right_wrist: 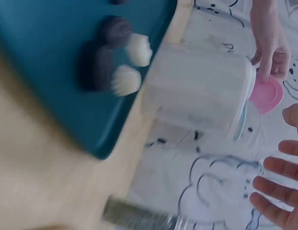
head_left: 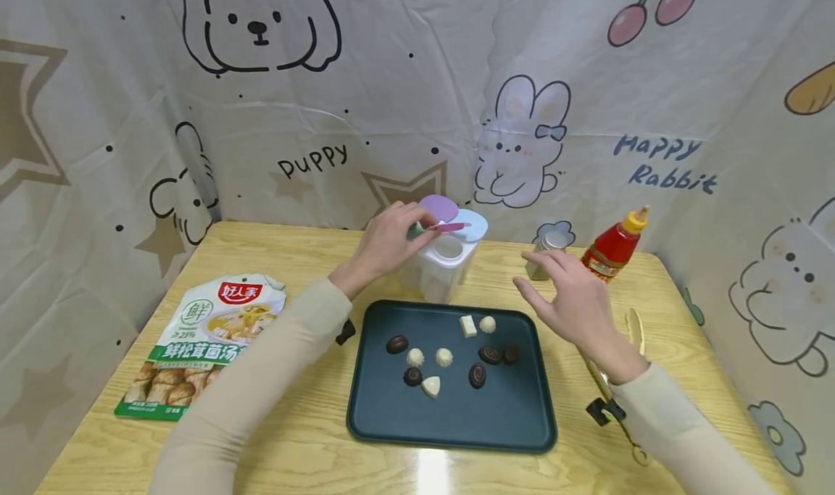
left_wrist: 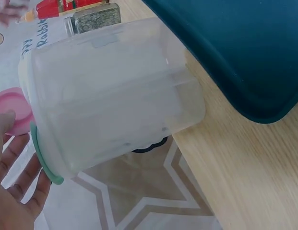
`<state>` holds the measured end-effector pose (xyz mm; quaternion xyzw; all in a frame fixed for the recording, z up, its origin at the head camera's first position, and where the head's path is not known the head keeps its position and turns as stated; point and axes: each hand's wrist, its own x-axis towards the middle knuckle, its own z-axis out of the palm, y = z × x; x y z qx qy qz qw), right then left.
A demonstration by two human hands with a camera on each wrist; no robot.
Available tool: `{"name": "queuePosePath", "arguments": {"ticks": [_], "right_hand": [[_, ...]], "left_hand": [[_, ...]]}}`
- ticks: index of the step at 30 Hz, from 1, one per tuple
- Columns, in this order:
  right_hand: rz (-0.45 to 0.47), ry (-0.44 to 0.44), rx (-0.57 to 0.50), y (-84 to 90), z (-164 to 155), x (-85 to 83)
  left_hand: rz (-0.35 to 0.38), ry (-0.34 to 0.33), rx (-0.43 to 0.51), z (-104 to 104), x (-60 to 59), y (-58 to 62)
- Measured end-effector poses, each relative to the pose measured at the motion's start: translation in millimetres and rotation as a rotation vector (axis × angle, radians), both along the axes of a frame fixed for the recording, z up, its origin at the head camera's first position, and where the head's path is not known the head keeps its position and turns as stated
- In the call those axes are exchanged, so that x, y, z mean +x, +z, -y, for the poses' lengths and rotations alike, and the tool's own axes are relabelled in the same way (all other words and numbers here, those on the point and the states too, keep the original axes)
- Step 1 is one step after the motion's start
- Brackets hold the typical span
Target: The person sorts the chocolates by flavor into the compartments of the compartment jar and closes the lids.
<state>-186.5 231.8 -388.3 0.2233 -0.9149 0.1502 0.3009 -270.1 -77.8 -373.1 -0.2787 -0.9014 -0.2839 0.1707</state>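
Two hands work at the far side of a wooden surface [head_left: 313, 437], and only the head view shows both together. In it, the left hand [head_left: 390, 243] rests its fingers on the top of a translucent seasoning box [head_left: 443, 269] that stands just beyond a dark green tray [head_left: 515, 415], touching a small pink spoon [head_left: 449, 227] among the box's raised flap lids; whether the fingers pinch the spoon or merely touch it cannot be told. The right hand [head_left: 569, 299] hovers over the tray's right rim with its grip spread and holding nothing. Dark and white chocolates [head_left: 445, 357] lie scattered on the tray. A soup packet [head_left: 202, 343] lies to the left; a glass shaker [head_left: 546, 252] and a red sauce bottle [head_left: 613, 247] stand at the back right. The left wrist view alone shows the box's cloudy side wall and green lid edge close up, with fingertips beside a pink lid. The right wrist view is blurred, its chocolates smeared, and the spread fingers are cut off at the frame edge.
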Motion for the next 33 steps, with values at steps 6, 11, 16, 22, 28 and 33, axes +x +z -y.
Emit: {"name": "queuePosePath", "arguments": {"ticks": [6,11,16,22,28,33], "right_hand": [[0.106,-0.133,-0.002,-11.7,-36,32.6],[0.261,-0.263,0.015,-21.5,-63,56.7],[0.438,-0.379,0.064,-36.9,-89,76.6],[0.489,-0.472,0.130,-58.6,-116,93.7],[0.539,-0.537,0.161,-71.9,-133,103.3],[0.641,-0.582,0.173,-77.6,-139,106.1]], "left_hand": [[0.076,0.009,-0.009,0,-3.3,7.4],[0.123,0.012,-0.023,0,-3.7,13.7],[0.154,0.023,-0.028,-1,-3.6,17.7],[0.160,0.021,-0.035,-2,-3.2,17.9],[0.160,0.019,-0.027,-1,-3.6,16.5],[0.152,0.014,-0.023,-1,-4.0,15.7]]}}
